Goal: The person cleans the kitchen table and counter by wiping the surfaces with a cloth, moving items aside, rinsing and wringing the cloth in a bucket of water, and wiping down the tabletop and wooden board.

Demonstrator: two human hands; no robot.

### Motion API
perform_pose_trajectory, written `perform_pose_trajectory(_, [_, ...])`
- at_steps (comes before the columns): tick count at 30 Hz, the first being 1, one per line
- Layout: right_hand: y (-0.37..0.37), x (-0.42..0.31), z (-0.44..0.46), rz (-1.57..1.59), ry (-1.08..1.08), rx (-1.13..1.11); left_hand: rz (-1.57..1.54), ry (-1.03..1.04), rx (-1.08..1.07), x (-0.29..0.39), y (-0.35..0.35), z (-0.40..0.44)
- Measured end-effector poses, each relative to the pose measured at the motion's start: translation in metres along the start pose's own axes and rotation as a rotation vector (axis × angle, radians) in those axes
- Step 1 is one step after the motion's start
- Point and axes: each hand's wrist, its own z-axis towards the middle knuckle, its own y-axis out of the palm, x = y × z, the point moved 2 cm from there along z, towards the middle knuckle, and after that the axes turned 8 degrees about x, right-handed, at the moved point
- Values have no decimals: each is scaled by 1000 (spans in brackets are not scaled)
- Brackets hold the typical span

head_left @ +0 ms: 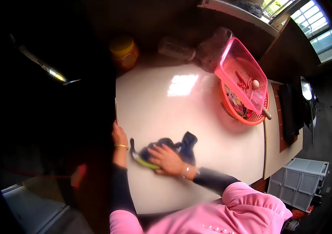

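Observation:
My right hand [167, 160] lies flat with fingers spread on a bunched dark blue cloth [189, 145], pressing it on the white tabletop [213, 156]. Part of the cloth shows a yellow-green edge [147, 163], and a dark strip sticks up at its left end. At the table's left edge is my left hand [120, 137], with a gold bracelet at the wrist. Its fingers are mostly lost in shadow, and I cannot make out whether they hold anything.
A pink plastic basket [222, 68] with red chillies [241, 80] and an egg [255, 84] rests tilted on an orange colander [234, 113]. Behind stand a yellow-lidded jar [124, 52] and a clear bottle [177, 48] on its side. A white drawer unit [296, 183] stands right.

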Motion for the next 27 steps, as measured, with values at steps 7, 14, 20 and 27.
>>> perform_pose_trajectory(7, [19,-32,-102,-18,-105,-135,313,197,-24,-8,-23,-58])
perform_pose_trajectory(14, [-59,134,2,-383,484,509,290,-294,-193,20,-79,-108])
perform_pose_trajectory(20, [-71,193,-166,-674,1054,594,143,-338,-200,-29,-121,-165])
perform_pose_trajectory(27, [-33,108,-134,-667,884,599,60,-426,-138,-46,-168,-213])
